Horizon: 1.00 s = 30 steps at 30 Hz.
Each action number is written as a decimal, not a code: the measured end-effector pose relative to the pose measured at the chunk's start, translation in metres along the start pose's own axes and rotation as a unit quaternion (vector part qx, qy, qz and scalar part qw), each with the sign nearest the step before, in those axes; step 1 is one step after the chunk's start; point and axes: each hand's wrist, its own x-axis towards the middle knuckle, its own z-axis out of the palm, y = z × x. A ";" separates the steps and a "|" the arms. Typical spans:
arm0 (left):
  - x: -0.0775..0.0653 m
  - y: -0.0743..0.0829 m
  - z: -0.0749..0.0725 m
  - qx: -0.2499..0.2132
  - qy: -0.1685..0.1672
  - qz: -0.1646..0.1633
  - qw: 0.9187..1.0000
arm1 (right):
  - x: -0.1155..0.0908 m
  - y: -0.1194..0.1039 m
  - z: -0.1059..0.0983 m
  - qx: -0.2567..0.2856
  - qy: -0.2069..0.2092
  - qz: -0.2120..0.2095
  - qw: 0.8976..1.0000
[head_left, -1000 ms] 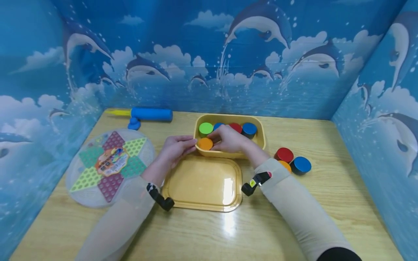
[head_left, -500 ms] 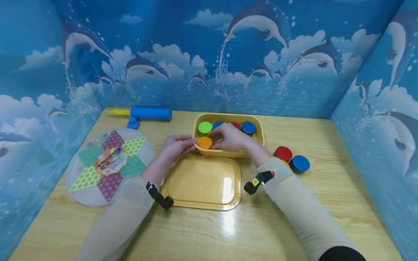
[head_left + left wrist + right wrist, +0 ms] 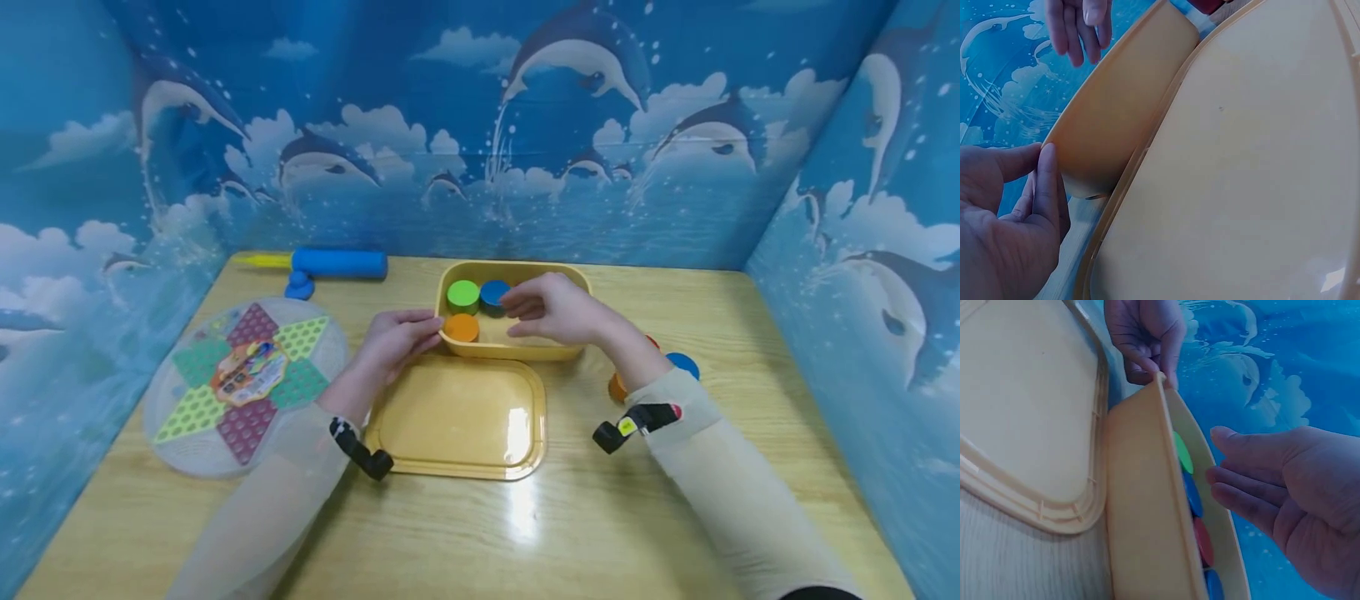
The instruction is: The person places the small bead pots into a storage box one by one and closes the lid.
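My left hand (image 3: 396, 342) pinches the left front corner of a yellow plastic box (image 3: 517, 353) between thumb and fingers; the left wrist view shows this grip at the rim. Inside the box, a round orange cap-like piece (image 3: 461, 328) lies at front left, with a green one (image 3: 463, 297) and a blue one (image 3: 495, 297) behind it. Over the box's right half is my right hand (image 3: 566, 310), its fingers loosely extended and holding nothing. It hides part of the inside from the head view. The right wrist view also shows a red piece (image 3: 1204, 541) in there.
A yellow lid (image 3: 457, 417) lies flat in front of the box. Right of the box are loose blue (image 3: 684, 364) and orange (image 3: 617, 388) pieces, partly behind my right arm. A star-patterned game board (image 3: 247, 383) and a blue-and-yellow pump (image 3: 337, 263) lie to the left.
My right hand has let go of the orange piece, which stays at the front left of the box, and has moved right and up. The left hand keeps its hold on the rim.
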 end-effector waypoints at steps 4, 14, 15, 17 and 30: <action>-0.001 0.001 -0.003 0.002 -0.002 0.000 1.000 | -0.017 -0.002 -0.009 0.005 0.011 0.003 1.000; -0.005 0.001 -0.005 0.001 -0.003 0.004 1.000 | -0.066 0.011 -0.036 -0.033 0.055 0.001 0.998; -0.006 0.001 -0.004 0.001 -0.004 0.004 1.000 | -0.070 0.014 -0.038 -0.040 0.061 0.003 0.997; -0.006 0.002 -0.004 0.002 -0.004 0.003 1.000 | -0.080 0.018 -0.044 -0.051 0.071 0.009 0.996; -0.004 0.002 0.003 0.006 -0.001 0.002 1.000 | -0.140 0.047 -0.066 -0.109 0.112 0.045 0.987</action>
